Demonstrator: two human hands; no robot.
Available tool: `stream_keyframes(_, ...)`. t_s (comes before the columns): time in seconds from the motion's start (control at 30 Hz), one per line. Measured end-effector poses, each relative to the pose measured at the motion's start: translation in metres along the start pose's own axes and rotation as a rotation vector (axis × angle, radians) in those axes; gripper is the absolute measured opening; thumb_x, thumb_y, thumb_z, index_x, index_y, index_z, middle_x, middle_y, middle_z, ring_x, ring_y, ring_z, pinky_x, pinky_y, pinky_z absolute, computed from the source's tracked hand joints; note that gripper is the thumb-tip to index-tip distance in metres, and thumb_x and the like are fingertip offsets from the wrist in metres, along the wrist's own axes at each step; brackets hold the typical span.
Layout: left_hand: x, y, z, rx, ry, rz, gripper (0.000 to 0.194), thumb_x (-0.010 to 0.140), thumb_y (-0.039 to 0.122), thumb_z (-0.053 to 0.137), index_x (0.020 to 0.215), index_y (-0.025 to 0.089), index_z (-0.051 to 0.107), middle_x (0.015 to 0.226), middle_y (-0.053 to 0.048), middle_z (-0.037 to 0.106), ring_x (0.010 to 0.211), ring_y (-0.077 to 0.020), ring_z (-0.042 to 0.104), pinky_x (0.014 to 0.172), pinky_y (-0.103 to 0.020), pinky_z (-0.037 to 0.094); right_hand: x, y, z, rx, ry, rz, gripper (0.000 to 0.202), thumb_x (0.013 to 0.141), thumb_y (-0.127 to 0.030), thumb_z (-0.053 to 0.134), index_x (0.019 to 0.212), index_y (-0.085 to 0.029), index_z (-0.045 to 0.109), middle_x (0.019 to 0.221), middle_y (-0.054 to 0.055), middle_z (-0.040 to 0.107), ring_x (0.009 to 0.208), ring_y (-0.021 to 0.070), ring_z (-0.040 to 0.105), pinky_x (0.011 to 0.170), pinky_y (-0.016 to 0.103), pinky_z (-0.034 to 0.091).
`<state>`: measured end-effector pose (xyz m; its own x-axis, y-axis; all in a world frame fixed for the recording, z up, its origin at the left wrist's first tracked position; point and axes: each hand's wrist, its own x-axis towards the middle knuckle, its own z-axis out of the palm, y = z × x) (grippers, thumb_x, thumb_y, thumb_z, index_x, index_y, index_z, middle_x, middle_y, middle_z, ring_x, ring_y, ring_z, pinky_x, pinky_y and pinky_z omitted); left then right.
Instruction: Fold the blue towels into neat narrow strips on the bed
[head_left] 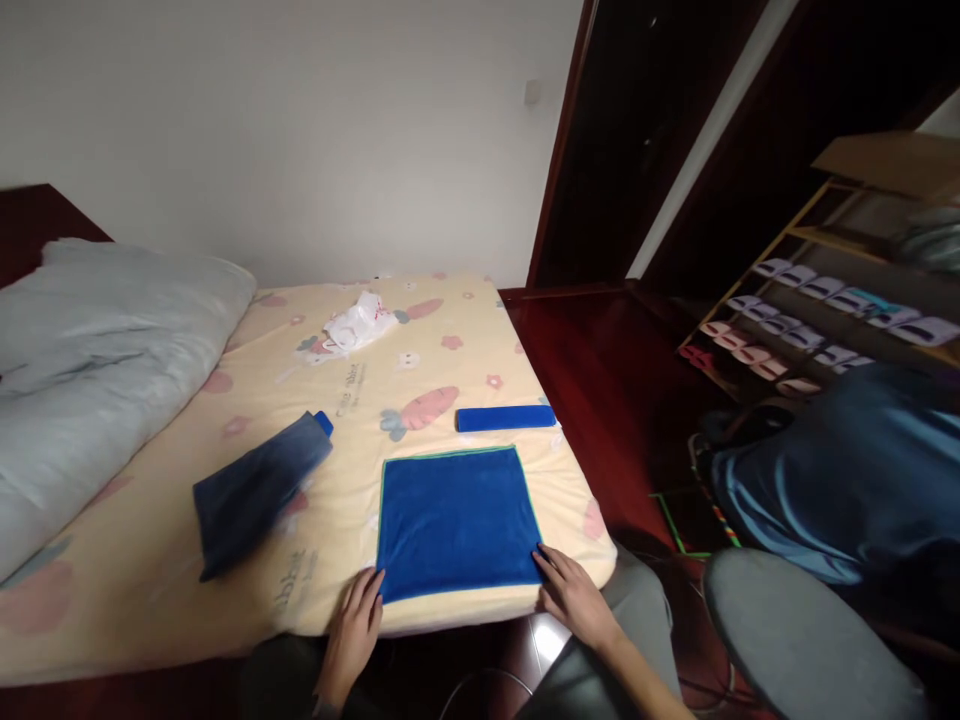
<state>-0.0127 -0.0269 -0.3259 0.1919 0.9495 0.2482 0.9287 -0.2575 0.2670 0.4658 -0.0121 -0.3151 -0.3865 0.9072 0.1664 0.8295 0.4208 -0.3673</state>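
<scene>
A blue cloth [457,520] with a green edge lies spread flat on the bed near its front edge. My left hand [358,622] rests at the cloth's near left corner, its fingers extended and its fingertips touching the edge. At the near right corner, my right hand [574,598] has its fingers apart, with the fingertips on the cloth's border. Beyond the cloth lies a narrow folded blue strip [506,419]. To the left is a dark grey-blue cloth [259,495], with a small bright blue piece [324,423] showing at its upper end.
The bed [427,350] has a patterned yellow sheet. A white plastic bag [358,323] lies towards the back, and a pale quilt [112,350] is heaped at the left. On the right are a grey stool [810,630], dark blue fabric [832,470] and a shoe rack [810,235] with slippers.
</scene>
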Motion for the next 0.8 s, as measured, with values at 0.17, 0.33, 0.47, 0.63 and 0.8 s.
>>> stream_keyframes(0.17, -0.005, 0.003, 0.000, -0.040, 0.034, -0.013, 0.043, 0.087, 0.021, 0.049, 0.121, 0.034, 0.070, 0.125, -0.008, 0.067, 0.117, -0.0281, 0.065, 0.099, -0.044, 0.057, 0.004, 0.004, -0.006, 0.010, 0.011, -0.026, 0.048, 0.091, -0.012, 0.054, 0.134, -0.031, 0.061, 0.140, 0.008, 0.060, 0.122, 0.0288, 0.060, 0.101, 0.047, 0.052)
stream_keyframes(0.33, -0.002, 0.001, -0.003, -0.041, 0.011, -0.023, 0.035, 0.093, 0.029, 0.048, 0.121, 0.031, 0.070, 0.122, -0.007, 0.071, 0.113, -0.0261, 0.067, 0.101, -0.043, 0.056, 0.004, 0.010, 0.004, 0.058, -0.002, -0.017, 0.048, 0.089, -0.009, 0.051, 0.131, -0.028, 0.064, 0.129, 0.008, 0.068, 0.120, 0.0284, 0.063, 0.099, 0.047, 0.053)
stream_keyframes(0.47, 0.004, -0.003, -0.007, -0.075, 0.004, -0.028, 0.035, 0.098, 0.033, 0.043, 0.118, 0.028, 0.071, 0.119, -0.006, 0.073, 0.111, -0.0242, 0.068, 0.100, -0.041, 0.056, 0.003, 0.012, 0.001, 0.156, -0.005, 0.086, 0.041, 0.095, -0.015, 0.046, 0.129, -0.026, 0.066, 0.128, 0.008, 0.068, 0.119, 0.0272, 0.063, 0.102, 0.045, 0.051)
stream_keyframes(0.63, -0.004, -0.014, -0.007, -0.061, 0.030, -0.041, 0.038, 0.100, 0.036, 0.039, 0.119, 0.025, 0.069, 0.121, -0.008, 0.072, 0.110, -0.0247, 0.070, 0.096, -0.038, 0.058, 0.000, 0.018, -0.014, 0.176, -0.062, 0.104, 0.047, 0.093, -0.013, 0.042, 0.134, -0.025, 0.062, 0.132, 0.008, 0.066, 0.121, 0.0259, 0.062, 0.105, 0.043, 0.048)
stream_keyframes(0.8, -0.008, -0.016, -0.011, 0.008, -0.086, 0.067, 0.036, 0.098, 0.031, 0.041, 0.118, 0.028, 0.071, 0.120, -0.006, 0.073, 0.110, -0.0262, 0.070, 0.098, -0.041, 0.056, -0.005, 0.020, -0.014, 0.119, -0.082, 0.036, 0.050, 0.087, -0.008, 0.050, 0.132, -0.027, 0.064, 0.137, 0.008, 0.063, 0.126, 0.0278, 0.058, 0.104, 0.046, 0.049)
